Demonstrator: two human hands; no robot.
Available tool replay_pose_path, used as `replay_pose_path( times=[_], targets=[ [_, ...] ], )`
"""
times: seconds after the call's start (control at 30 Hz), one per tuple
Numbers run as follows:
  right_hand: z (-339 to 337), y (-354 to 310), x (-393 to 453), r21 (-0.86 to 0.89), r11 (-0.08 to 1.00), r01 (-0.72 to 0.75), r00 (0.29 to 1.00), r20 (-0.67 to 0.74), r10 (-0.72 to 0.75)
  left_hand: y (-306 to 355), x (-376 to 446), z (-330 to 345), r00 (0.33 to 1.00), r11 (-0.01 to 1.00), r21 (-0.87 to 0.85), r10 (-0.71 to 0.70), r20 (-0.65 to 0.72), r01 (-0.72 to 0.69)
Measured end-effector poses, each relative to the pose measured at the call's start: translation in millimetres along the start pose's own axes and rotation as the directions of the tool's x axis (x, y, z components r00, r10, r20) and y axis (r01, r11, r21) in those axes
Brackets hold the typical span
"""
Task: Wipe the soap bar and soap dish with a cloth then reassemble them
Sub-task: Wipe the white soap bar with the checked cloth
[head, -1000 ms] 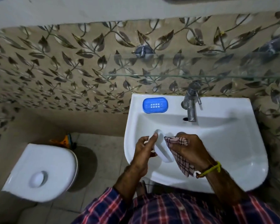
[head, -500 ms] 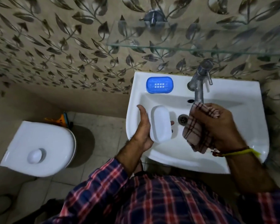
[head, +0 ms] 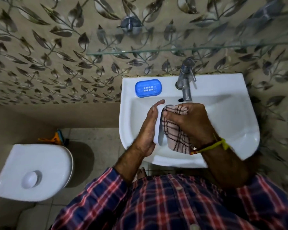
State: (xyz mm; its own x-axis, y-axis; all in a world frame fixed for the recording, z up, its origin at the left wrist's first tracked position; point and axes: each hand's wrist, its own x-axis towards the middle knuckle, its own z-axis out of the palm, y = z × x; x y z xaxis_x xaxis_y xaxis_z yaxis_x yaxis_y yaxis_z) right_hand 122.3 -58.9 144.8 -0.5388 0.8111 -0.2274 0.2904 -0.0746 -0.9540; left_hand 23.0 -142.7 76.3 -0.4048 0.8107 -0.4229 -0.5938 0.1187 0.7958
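My left hand (head: 147, 130) holds a white soap bar (head: 158, 130) upright on its edge over the white sink (head: 231, 130). Only a narrow strip of the bar shows between my palms. My right hand (head: 188, 120) presses a checked cloth (head: 175, 136) flat against the bar's right face. The cloth hangs down below my right palm. A blue soap dish (head: 148, 88) with a slotted middle sits by itself on the sink's back left ledge, apart from both hands.
A metal tap (head: 185, 82) stands at the sink's back, just beyond my right hand. A glass shelf (head: 173, 48) juts from the leaf-patterned wall above. A white toilet (head: 35, 171) sits lower left, with an orange and blue brush (head: 58, 138) behind it.
My right hand has brought the cloth from under the tap onto the soap bar. The bar has turned from face-up to edge-on between my palms. The camera has tilted down slightly.
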Motion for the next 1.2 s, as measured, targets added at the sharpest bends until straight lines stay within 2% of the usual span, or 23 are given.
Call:
replay_pose_path(
  times=[0.07, 0.13, 0.2, 0.33, 0.4, 0.53, 0.67, 0.8, 0.93, 1.03, 1.1, 1.2],
  targets=[
    [2, -4, -3, 0.144, 0.986, -0.085, 0.996, 0.015, 0.084, -1, -5, 11, 1.0, 1.0, 0.028, 0.007, 0.022, -0.008],
    [-4, -7, -6, 0.326, 0.913, -0.245, 0.969, 0.121, 0.217, 0, -9, 17, 0.999, 1.0, 0.028, 0.003, 0.04, -0.005],
    [-9, -5, -8, 0.393, 0.877, -0.276, 0.958, 0.189, 0.216, 2, -12, 21, 0.999, 0.998, 0.063, 0.008, 0.043, -0.011],
    [-14, 1, -13, 0.208, 0.978, 0.003, 0.983, 0.181, -0.041, 10, -14, 23, 0.993, 0.998, 0.059, 0.02, 0.116, -0.027],
    [-18, -1, -12, 0.175, 0.983, 0.06, 0.975, 0.203, -0.096, 12, -17, 25, 0.988, 0.999, 0.033, 0.018, 0.15, -0.024],
    [-16, 0, -11, 0.335, 0.942, -0.006, 0.993, 0.114, -0.034, 9, -19, 33, 0.988, 0.999, 0.042, -0.025, 0.149, 0.019],
    [-17, 3, -13, 0.205, 0.975, 0.09, 0.971, 0.2, -0.132, 17, -17, 31, 0.989, 1.0, 0.011, -0.014, 0.149, 0.013],
    [-20, 6, -7, 0.317, 0.947, 0.051, 0.989, 0.118, -0.092, 11, -17, 35, 0.989, 0.997, 0.071, -0.042, 0.141, 0.032],
    [-18, 14, -12, 0.119, 0.988, 0.093, 0.963, 0.24, -0.12, 23, -8, 32, 0.983, 0.998, 0.025, -0.056, 0.173, 0.052],
    [-20, 13, -9, 0.232, 0.971, 0.051, 0.981, 0.171, -0.093, 16, -9, 33, 0.985, 0.996, 0.071, -0.066, 0.162, 0.055],
    [-23, 11, -6, 0.253, 0.966, 0.053, 0.978, 0.183, -0.102, 16, -9, 36, 0.986, 0.996, 0.076, -0.06, 0.155, 0.049],
    [-25, 12, -9, 0.07, 0.993, 0.093, 0.95, 0.292, -0.11, 22, -5, 34, 0.976, 0.997, 0.055, -0.068, 0.207, 0.057]
  ],
)
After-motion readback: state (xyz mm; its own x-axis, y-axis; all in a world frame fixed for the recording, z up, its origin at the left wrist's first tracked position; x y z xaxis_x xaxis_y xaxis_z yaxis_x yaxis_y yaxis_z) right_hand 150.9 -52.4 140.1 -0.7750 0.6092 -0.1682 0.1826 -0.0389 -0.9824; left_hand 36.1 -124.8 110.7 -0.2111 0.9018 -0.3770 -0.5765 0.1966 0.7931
